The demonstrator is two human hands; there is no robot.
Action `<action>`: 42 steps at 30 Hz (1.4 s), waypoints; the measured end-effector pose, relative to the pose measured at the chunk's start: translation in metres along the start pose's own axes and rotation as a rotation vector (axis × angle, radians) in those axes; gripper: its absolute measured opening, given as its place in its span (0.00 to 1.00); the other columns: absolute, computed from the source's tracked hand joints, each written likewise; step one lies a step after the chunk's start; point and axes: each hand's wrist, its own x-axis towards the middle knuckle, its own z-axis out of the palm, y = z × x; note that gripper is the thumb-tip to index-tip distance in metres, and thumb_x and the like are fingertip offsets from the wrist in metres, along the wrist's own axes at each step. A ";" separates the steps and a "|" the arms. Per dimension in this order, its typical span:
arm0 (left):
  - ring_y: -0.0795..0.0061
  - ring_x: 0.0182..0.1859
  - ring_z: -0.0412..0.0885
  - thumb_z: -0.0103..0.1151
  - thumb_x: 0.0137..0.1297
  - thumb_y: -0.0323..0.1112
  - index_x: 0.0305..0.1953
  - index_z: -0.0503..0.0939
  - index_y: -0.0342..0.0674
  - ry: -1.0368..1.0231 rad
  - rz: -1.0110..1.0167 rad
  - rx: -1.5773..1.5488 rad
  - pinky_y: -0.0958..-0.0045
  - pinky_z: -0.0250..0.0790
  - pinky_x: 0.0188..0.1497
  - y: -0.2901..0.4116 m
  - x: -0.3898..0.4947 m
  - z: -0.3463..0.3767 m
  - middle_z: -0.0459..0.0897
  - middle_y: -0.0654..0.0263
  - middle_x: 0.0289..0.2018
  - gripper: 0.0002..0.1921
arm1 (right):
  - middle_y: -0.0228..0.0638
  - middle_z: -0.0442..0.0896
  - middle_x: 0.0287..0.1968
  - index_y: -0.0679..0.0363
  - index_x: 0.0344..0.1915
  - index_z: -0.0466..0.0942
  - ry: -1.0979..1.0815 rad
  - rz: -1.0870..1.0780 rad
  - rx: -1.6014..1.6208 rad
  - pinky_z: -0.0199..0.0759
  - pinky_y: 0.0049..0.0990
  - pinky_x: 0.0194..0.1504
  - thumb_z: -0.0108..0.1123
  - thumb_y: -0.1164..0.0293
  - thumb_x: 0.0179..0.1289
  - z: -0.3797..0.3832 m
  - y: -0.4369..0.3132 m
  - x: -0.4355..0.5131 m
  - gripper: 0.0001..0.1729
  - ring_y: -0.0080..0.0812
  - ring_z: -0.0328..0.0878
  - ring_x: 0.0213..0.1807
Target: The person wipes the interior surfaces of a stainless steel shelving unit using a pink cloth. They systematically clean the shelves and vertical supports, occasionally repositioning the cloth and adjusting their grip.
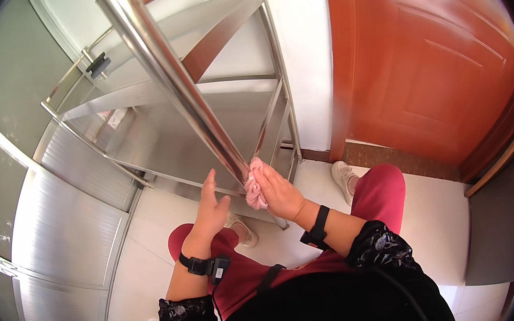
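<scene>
Before me stands a tiered stainless-steel rack (234, 129) with a thick round metal post (166, 71) at its near corner. My right hand (277, 189) presses a crumpled pink cloth (256, 194) against the lower part of this post. Its fingers cover part of the cloth. To the left of the post, my left hand (212, 208) is raised with its thumb apart from the fingers. It holds nothing and does not touch the post. Both wrists wear black straps.
A red-brown panelled door (427, 69) is at the right, past a white wall (305, 60). Frosted sliding panels (71, 238) line the left side. A black object (98, 65) sits at the rack's rail. A grey panel (497, 223) stands at lower right above pale floor tiles (430, 217).
</scene>
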 end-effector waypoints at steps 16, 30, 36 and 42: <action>0.66 0.65 0.72 0.50 0.77 0.58 0.71 0.61 0.34 0.162 0.483 -0.836 0.67 0.70 0.62 0.108 0.072 -0.011 0.71 0.59 0.65 0.36 | 0.51 0.67 0.71 0.65 0.73 0.64 0.590 -0.315 0.505 0.63 0.40 0.70 0.67 0.74 0.60 -0.097 -0.036 0.209 0.41 0.49 0.66 0.71; 0.75 0.35 0.78 0.51 0.65 0.77 0.63 0.67 0.35 0.527 0.334 -0.696 0.77 0.72 0.40 0.128 0.082 0.014 0.79 0.62 0.36 0.46 | 0.49 0.77 0.60 0.65 0.62 0.71 0.685 -0.248 1.015 0.70 0.37 0.61 0.61 0.71 0.68 -0.073 0.101 0.299 0.25 0.47 0.76 0.60; 0.76 0.35 0.78 0.46 0.67 0.77 0.64 0.66 0.35 0.548 0.367 -0.646 0.78 0.73 0.40 0.127 0.082 0.015 0.79 0.61 0.36 0.46 | 0.46 0.78 0.67 0.69 0.61 0.76 0.703 -0.016 0.637 0.65 0.31 0.69 0.59 0.70 0.70 -0.094 0.188 0.332 0.23 0.37 0.75 0.66; 0.77 0.35 0.78 0.45 0.67 0.77 0.65 0.64 0.34 0.551 0.360 -0.616 0.78 0.72 0.40 0.129 0.082 0.016 0.79 0.62 0.36 0.47 | 0.44 0.81 0.61 0.70 0.60 0.77 0.649 -0.128 0.691 0.66 0.30 0.67 0.58 0.69 0.71 -0.099 0.149 0.324 0.22 0.36 0.76 0.64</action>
